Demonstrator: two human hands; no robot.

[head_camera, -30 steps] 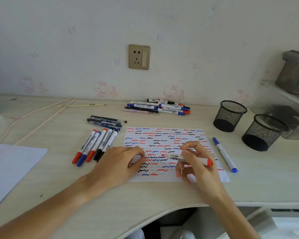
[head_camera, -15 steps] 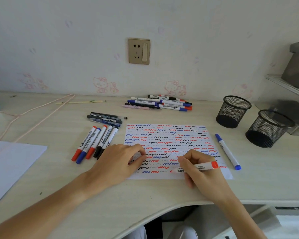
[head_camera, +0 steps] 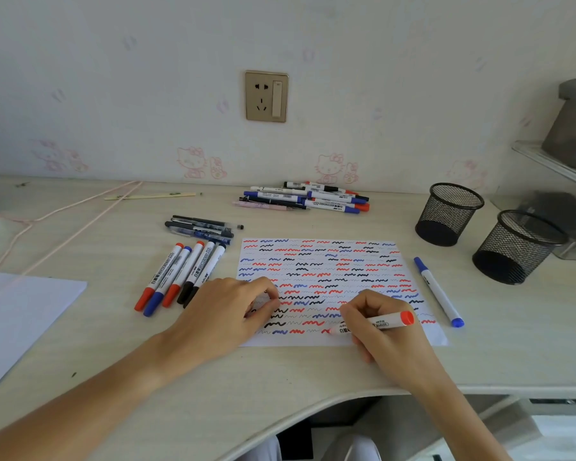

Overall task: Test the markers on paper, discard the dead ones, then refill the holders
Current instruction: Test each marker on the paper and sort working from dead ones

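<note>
Under the right hand (head_camera: 384,331): white sheet of paper covered in red, blue and black squiggles (head_camera: 333,271), near edge lying close to the curved front edge of the pale wood-grain desk (head_camera: 213,394)

Right hand: fingers curled round a white-barrelled marker with a red end cap (head_camera: 376,324), held low and nearly flat, red tip touching the bottom row of marks

Left hand (head_camera: 226,314): fingers loosely bent, fingertips pressing the sheet's left margin, holding nothing

Risks, judged:
- sheet nearly full; a faint new stroke among the old red squiggles could be misread, and a dead marker kept
- right heel of hand rests on fresh rows; smearing likely
- if the left hand lifts, the paper may slide toward the desk edge

Room for moving:
- just right of the right hand, a white marker with blue cap and end (head_camera: 438,291) lies loose beside the sheet; a wide sweep could roll it off
- farther right, two black wire-mesh holders (head_camera: 449,212), apparently empty, open path to them
- left of the left hand, a row of five capped markers (head_camera: 180,277); beyond it, dark pens (head_camera: 200,227)
- ahead of both hands, a pile of mixed markers (head_camera: 310,197) near the wall; which pile is the rejects cannot be told
</note>
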